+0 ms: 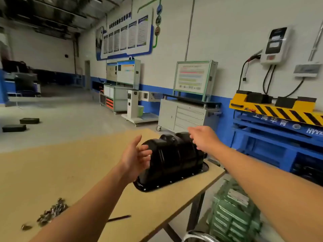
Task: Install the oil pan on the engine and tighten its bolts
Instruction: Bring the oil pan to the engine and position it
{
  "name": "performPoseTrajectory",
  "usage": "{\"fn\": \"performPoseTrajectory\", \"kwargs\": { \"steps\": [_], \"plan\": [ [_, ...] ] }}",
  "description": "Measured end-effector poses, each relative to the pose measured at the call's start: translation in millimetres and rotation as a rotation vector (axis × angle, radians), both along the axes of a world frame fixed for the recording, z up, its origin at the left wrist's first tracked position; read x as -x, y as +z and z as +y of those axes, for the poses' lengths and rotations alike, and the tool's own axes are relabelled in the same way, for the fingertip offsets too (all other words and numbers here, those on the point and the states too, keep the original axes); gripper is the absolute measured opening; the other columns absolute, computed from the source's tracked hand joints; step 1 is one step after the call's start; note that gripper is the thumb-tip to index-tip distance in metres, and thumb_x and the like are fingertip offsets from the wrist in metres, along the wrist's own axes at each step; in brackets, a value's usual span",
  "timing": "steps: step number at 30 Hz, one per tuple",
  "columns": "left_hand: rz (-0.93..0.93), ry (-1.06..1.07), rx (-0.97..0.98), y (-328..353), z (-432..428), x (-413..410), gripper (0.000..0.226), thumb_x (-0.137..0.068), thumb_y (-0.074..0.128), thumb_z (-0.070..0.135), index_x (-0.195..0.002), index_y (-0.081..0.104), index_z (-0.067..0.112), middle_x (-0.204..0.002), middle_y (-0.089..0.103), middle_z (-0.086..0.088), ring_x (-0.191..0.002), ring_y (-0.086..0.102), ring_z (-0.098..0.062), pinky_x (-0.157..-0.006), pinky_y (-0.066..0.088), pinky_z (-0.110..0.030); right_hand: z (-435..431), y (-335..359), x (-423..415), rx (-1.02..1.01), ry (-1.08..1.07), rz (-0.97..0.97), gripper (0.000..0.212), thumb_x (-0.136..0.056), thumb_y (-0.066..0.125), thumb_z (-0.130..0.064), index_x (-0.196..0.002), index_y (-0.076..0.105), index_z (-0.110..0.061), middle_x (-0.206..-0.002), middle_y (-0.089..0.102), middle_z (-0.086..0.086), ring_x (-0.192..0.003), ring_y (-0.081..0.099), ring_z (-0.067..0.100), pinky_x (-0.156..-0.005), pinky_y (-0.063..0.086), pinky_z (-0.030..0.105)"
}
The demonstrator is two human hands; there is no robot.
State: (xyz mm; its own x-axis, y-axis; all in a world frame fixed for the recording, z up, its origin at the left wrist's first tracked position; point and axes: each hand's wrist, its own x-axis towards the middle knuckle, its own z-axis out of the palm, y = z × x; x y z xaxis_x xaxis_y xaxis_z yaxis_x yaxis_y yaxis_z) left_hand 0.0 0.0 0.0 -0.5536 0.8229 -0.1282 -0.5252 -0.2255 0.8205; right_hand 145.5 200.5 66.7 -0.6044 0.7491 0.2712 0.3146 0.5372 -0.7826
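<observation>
A pale tan counter fills the lower left and middle of the frame. It stands in a workshop with a broad grey floor running off toward the upper left. Two black blocks lie on that floor at mid left. Along the white and blue wall stand a grey drawer cabinet and, at the right, a blue stand topped with yellow and black stripes.

The oil pan, glossy black, lies mouth down at the centre of the frame with its flanged edge on the counter. It sits close to the counter's far right corner, and one end of the flange comes almost to the right edge. To the left of the pan the board is bare. At the lower left lies a blurred heap of small metal pieces, probably the bolts, with a thin dark rod near the front edge.

The left hand is at the pan's left end and the right hand is over its far right shoulder. Each grip is released, fingers spread and holding nothing, and motion blur hides whether either touches the pan. Past the counter's right edge, low in the frame, sits a green stack.
</observation>
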Motion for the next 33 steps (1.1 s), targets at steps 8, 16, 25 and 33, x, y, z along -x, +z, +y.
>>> {"fn": "performPoseTrajectory", "kwargs": {
  "steps": [8, 16, 25, 33],
  "plan": [
    [0.417, 0.17, 0.45, -57.1, 31.1, 56.6, 0.082, -0.058, 0.071, 0.078, -0.101, 0.068, 0.009, -0.091, 0.069, 0.001, -0.079, 0.064, -0.018, -0.077, 0.049, -0.033, 97.5, -41.1, 49.5, -0.09, -0.269, -0.287, 0.055, -0.083, 0.049, -0.072, -0.067, 0.027, -0.024, -0.069, 0.03, -0.002, -0.07, 0.038, 0.023, -0.055, 0.028, 0.033],
    [0.29, 0.358, 0.539, -55.7, 72.9, 76.1, 0.036, -0.088, 0.061, 0.025, -0.118, 0.063, 0.005, -0.106, 0.067, -0.014, -0.094, 0.066, -0.031, -0.08, 0.056, -0.039, 128.8, -82.6, 72.7, 0.27, -0.152, -0.144, 0.131, -0.041, 0.061, -0.094, -0.143, 0.045, -0.013, -0.145, 0.049, 0.008, -0.129, 0.049, 0.033, -0.099, 0.042, 0.041],
    [0.183, 0.55, 0.547, -60.0, 61.8, 73.6, 0.037, -0.085, 0.062, 0.044, -0.081, 0.06, 0.008, -0.082, 0.065, -0.011, -0.073, 0.063, -0.03, -0.068, 0.053, -0.037, 112.5, -94.6, 72.4, 0.3, -0.248, 0.08, 0.108, -0.041, 0.072, -0.085, -0.125, 0.058, -0.018, -0.119, 0.062, 0.002, -0.111, 0.057, 0.029, -0.098, 0.049, 0.046],
    [0.199, 0.445, 0.562, -59.2, 49.8, 62.7, 0.059, -0.076, 0.065, 0.057, -0.1, 0.064, 0.003, -0.103, 0.067, -0.018, -0.091, 0.065, -0.041, -0.09, 0.054, -0.055, 96.6, -90.3, 39.9, 0.238, -0.228, 0.175, 0.065, -0.059, 0.072, -0.075, -0.101, 0.066, -0.026, -0.103, 0.067, -0.003, -0.1, 0.061, 0.022, -0.092, 0.053, 0.045]
  ]
}}
